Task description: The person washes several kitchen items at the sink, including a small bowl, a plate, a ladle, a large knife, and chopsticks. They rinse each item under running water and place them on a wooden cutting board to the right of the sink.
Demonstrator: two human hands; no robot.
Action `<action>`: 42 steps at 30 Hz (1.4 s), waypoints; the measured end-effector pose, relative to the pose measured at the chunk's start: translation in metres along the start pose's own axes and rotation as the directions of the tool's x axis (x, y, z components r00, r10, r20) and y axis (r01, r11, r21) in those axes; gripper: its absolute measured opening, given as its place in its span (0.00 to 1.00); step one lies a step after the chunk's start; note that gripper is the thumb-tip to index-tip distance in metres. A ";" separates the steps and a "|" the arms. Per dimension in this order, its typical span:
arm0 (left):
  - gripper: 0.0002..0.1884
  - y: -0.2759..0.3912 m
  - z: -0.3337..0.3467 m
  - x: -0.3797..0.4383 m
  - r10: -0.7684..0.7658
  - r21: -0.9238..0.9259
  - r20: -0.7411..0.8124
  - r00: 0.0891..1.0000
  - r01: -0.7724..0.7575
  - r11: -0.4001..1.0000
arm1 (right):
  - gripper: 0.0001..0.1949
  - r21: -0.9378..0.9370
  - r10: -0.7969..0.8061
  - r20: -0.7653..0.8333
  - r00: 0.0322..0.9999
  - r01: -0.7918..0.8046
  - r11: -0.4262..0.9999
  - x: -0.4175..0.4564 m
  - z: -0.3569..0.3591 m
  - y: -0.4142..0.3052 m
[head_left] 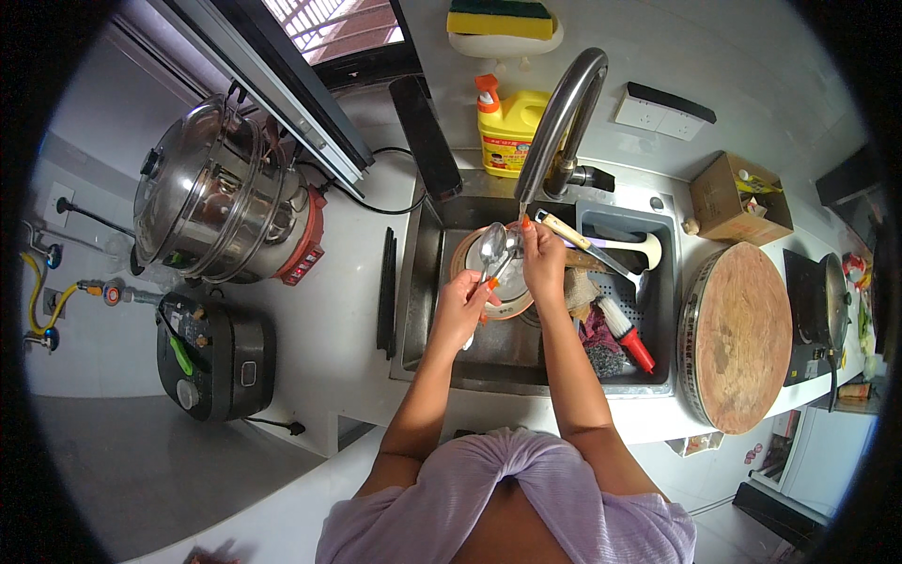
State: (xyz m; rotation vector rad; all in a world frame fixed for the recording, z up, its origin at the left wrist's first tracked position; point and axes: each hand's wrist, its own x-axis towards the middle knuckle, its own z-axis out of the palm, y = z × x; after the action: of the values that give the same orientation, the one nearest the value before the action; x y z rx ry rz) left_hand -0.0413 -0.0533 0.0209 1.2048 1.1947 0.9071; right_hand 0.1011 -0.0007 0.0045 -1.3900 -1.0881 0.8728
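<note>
Both hands are over a stainless steel sink (500, 363), below the curved faucet (564, 106), which runs a thin stream of water. My left hand (465, 303) holds metal spoons (492, 240), their bowls pointing up towards the faucet. My right hand (541, 264) has its fingertips at the metal cutlery under the water; whether it grips one piece there cannot be made out. Beneath the hands, bowls (465, 257) with a tan rim lie in the sink, partly hidden. A grey draining basket (666, 384) at the sink's right holds a ladle (647, 248), a wooden-handled turner (564, 229), a red-handled brush (627, 331) and cloths.
Left of the sink stand a steamer pot (204, 190) on a red base and a black rice cooker (218, 359). A yellow detergent bottle (511, 130) is behind the sink. A round wooden chopping board (740, 338) and a cardboard box (736, 201) stand to the right.
</note>
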 end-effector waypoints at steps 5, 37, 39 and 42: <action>0.04 0.004 0.003 0.002 0.027 -0.009 -0.011 1.000 -0.027 1.000 | 0.10 0.234 0.009 0.029 1.000 -0.016 0.972 0.006 0.005 0.014; 0.07 0.001 0.011 0.023 -0.024 -0.151 0.100 0.995 0.039 0.988 | 0.08 0.554 0.124 0.212 0.969 -0.224 0.802 -0.003 -0.002 -0.007; 0.08 0.003 0.012 0.026 -0.030 -0.157 0.128 0.991 0.050 0.986 | 0.07 0.582 0.172 0.204 0.964 -0.261 0.770 -0.006 -0.003 -0.014; 0.08 0.005 0.014 0.028 -0.034 -0.176 0.193 0.981 0.069 0.982 | 0.08 0.615 0.285 0.244 0.927 -0.375 0.694 -0.008 -0.003 -0.008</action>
State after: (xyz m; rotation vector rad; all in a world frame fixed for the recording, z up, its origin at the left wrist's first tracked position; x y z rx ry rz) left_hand -0.0224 -0.0281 0.0197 1.0819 0.9645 0.8243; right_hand 0.1002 -0.0097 0.0119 -0.9357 -0.5166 1.4659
